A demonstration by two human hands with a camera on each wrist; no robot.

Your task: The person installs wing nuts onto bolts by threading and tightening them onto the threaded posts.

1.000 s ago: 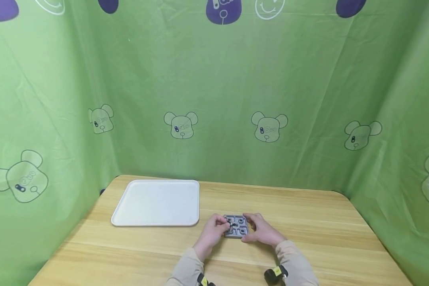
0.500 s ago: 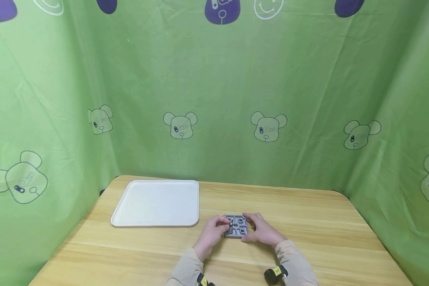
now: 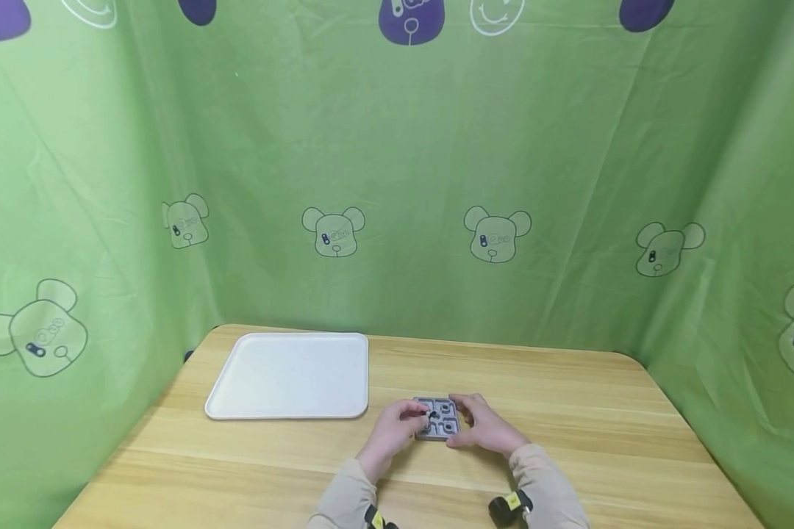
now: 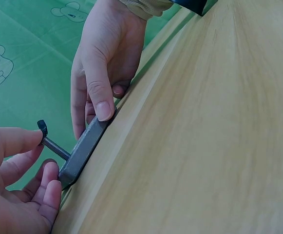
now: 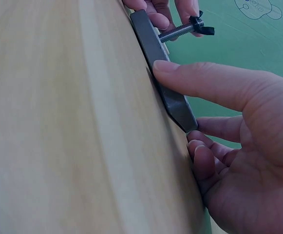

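A square grey metal plate [image 3: 448, 418] with raised rings and ribs lies flat on the wooden table [image 3: 569, 411]. From its left part rises a threaded bolt [image 4: 56, 148] topped by a black wing-shaped head [image 5: 202, 26]. My left hand [image 3: 390, 433] pinches that head between thumb and forefinger, its other fingers curled by the plate's edge. My right hand [image 3: 490, 430] grips the plate's right side, the thumb on the near edge and fingers at the far corner. In the right wrist view the right thumb [image 5: 195, 80] presses on the plate's side.
A white rectangular tray [image 3: 291, 376] lies on the table's left part. Green printed cloth [image 3: 410, 294] hangs behind the table and along both sides. Dark devices with yellow labels are strapped at both wrists.
The black wing head has turned between the left fingers, which have shifted slightly around it. The plate and right hand have stayed in place.
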